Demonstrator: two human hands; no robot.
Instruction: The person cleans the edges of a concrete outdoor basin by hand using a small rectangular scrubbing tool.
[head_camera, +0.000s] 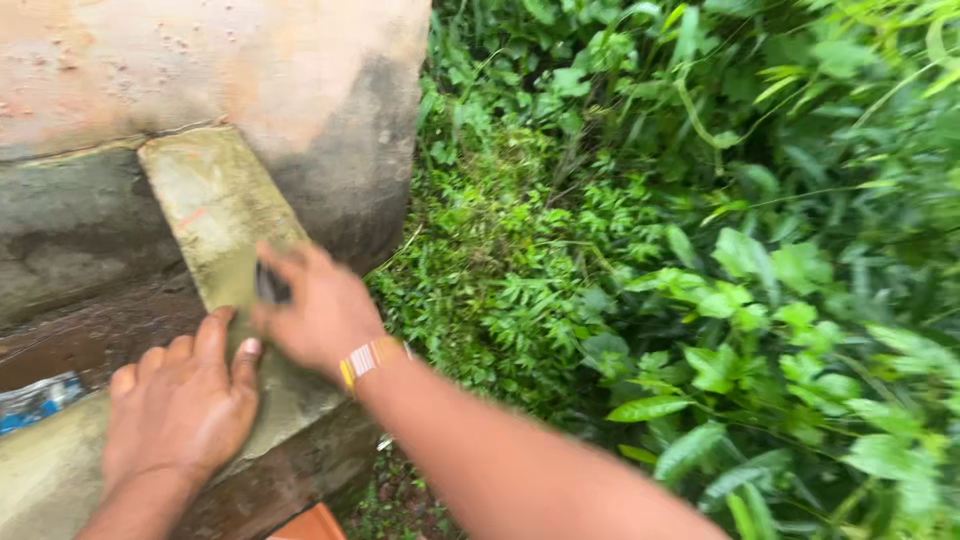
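Note:
A flat greenish-grey stone slab (212, 205) leans against a weathered pinkish wall (250, 70). My right hand (318, 310), with a striped band at the wrist, is closed on a small dark object (270, 287) pressed to the slab's lower part. What the object is cannot be told. My left hand (180, 405) lies flat, fingers spread, on the slab's lower left end beside the right hand.
Dense green plants and ferns (700, 270) fill the right half. A muddy wet ledge (90, 335) runs along the wall on the left, with a blue-and-white scrap (35, 400) at its edge. An orange corner (310, 525) shows at the bottom.

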